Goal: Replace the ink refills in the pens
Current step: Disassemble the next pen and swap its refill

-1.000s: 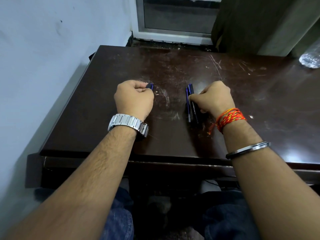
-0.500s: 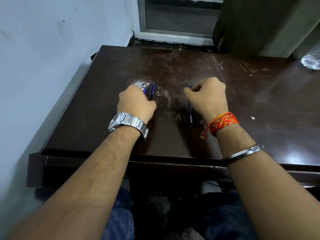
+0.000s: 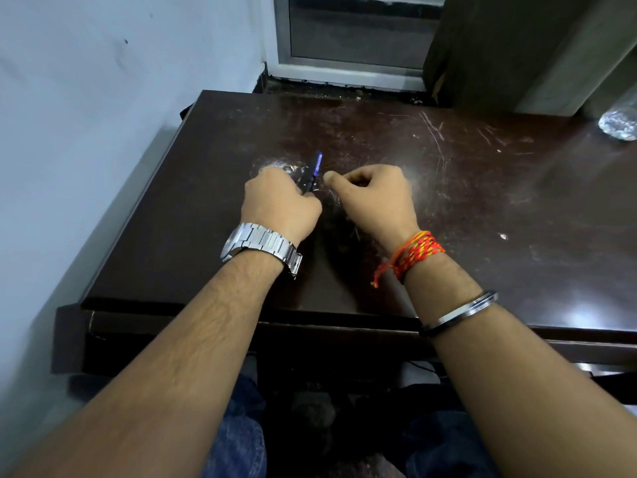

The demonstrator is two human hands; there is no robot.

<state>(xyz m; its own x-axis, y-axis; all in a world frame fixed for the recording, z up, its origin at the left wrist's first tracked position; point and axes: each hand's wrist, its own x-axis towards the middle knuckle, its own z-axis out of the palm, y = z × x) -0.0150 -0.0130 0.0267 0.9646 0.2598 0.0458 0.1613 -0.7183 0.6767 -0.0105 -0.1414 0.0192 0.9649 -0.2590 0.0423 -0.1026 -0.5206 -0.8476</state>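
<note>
Nearest the camera, two bare forearms reach over blue-jeaned knees onto the dark brown, scratched wooden table [image 3: 482, 201]. A steel-link wristwatch [image 3: 261, 243] sits on the left wrist; a red-and-orange thread band [image 3: 415, 251] and a plain steel bangle [image 3: 460, 313] sit on the right arm.

Further out, the hands have drawn together since a second ago, when they rested apart, each over its own cluster of pens. The left hand [image 3: 281, 205] is now clenched around a blue-and-black pen [image 3: 313, 172], whose blue end sticks up and away from the fist, lifted off the tabletop rather than lying flat as it did before. The right hand [image 3: 374, 198] has left the bundle of dark pens it was pressing down and has swung leftward; its fingers are curled with the thumb tip just beside the pen's lower barrel. Whether it pinches anything I cannot tell, since the fingertips are turned under. The pens it covered half a second ago are no longer visible, probably hidden beneath the palm and wrist.

This looks like the start of opening one pen: the left hand steadies the barrel while the right comes in to twist or pull a part free. No refill is visible yet.

Farther back, at the right edge, a clear plastic bottle [image 3: 618, 124] rests on the table, well apart from the work.
</note>
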